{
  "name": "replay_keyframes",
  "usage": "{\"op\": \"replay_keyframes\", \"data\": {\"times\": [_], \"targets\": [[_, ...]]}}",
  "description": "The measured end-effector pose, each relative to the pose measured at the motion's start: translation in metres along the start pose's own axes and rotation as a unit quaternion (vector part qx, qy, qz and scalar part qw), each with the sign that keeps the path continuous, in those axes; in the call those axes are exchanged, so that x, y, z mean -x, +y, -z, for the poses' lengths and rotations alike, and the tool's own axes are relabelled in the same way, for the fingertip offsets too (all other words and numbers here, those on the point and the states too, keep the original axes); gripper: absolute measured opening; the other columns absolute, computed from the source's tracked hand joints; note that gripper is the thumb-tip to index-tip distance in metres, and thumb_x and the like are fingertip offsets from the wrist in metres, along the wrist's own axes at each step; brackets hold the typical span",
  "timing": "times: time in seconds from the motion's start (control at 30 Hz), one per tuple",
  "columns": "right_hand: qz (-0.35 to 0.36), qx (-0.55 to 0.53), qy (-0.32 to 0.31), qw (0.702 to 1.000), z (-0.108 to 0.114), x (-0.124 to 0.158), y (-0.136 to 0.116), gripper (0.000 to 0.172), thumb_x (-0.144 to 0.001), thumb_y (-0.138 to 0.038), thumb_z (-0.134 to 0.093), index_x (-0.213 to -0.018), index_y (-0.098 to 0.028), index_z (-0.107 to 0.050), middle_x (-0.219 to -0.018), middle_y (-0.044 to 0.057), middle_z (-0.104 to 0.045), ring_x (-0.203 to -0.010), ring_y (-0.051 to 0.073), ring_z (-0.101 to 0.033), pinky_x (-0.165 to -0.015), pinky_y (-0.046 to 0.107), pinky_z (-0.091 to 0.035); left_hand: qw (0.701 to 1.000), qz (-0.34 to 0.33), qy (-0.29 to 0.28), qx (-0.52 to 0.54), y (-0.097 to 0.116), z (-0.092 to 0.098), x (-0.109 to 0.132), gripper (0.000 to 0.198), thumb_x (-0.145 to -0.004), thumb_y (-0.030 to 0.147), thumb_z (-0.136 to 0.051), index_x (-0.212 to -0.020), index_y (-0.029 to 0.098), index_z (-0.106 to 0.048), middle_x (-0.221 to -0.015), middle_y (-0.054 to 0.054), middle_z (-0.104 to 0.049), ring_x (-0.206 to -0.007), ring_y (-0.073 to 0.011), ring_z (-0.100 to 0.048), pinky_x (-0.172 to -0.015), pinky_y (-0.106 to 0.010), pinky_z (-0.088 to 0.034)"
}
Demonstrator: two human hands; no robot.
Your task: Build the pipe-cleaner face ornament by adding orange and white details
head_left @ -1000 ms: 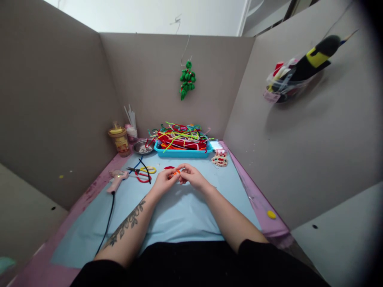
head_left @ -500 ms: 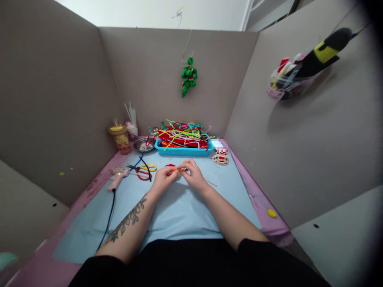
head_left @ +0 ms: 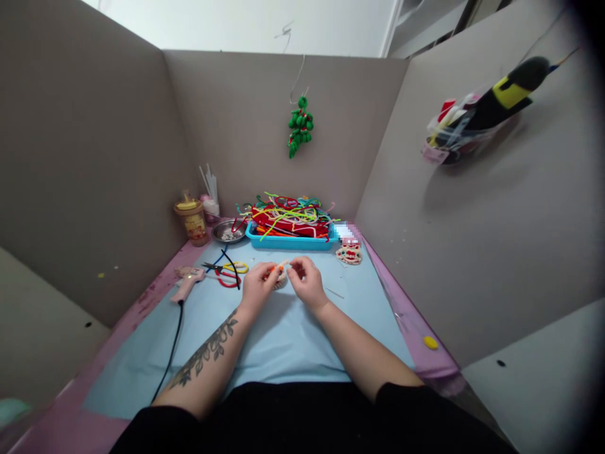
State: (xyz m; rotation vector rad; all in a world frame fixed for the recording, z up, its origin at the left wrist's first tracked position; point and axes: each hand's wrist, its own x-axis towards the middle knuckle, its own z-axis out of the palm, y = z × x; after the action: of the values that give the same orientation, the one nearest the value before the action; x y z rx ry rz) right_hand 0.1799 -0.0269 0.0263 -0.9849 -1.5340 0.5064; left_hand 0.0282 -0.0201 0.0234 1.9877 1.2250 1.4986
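Observation:
My left hand and my right hand meet over the light blue mat, fingers pinched together. Between them is a small craft piece with an orange pipe cleaner bit and a pale fuzzy part. The left fingers grip the orange end; the right fingers are curled close beside it, and what they hold is too small to make out. Both forearms rest low over the mat.
A blue tray heaped with coloured pipe cleaners stands at the back. Scissors, a pink glue gun with its cord, a metal dish and a yellow-lidded jar lie at left. A finished ornament lies right; grey partition walls enclose the table.
The hands have shifted slightly, the right hand drawing a little away from the left while both keep working the small piece. The red bit behind the hands is no longer seen.

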Motion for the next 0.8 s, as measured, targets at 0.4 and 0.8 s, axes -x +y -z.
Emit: {"op": "replay_keyframes", "data": {"times": [0.4,0.8], "targets": [[-0.310,-0.304,-0.086,0.897,-0.013,-0.002,-0.008,0.030,-0.062,-0.042,-0.068,-0.058,-0.019,-0.050,-0.047,-0.006,-0.047,-0.037,0.005,-0.033,-0.035,0.020,-0.017,0.978,-0.125,-0.011,-0.164,-0.009,0.003,0.003,0.018,-0.089,0.027,-0.053,-0.096,0.022,-0.069,-0.094,-0.006,-0.072,-0.089,-0.0202,-0.063,-0.081,-0.033,-0.047],[-0.123,-0.128,-0.029,0.984,-0.005,-0.003,-0.009,0.012,-0.071,-0.030,-0.062,-0.070,-0.019,-0.067,-0.074,0.003,-0.067,-0.072,0.018,-0.059,-0.070,0.029,-0.046,0.995,0.053,-0.054,0.065,-0.006,-0.001,-0.005,0.027,-0.083,0.039,-0.058,-0.086,0.016,-0.071,-0.084,-0.006,-0.073,-0.076,-0.0182,-0.065,-0.070,-0.028,-0.051]]}}
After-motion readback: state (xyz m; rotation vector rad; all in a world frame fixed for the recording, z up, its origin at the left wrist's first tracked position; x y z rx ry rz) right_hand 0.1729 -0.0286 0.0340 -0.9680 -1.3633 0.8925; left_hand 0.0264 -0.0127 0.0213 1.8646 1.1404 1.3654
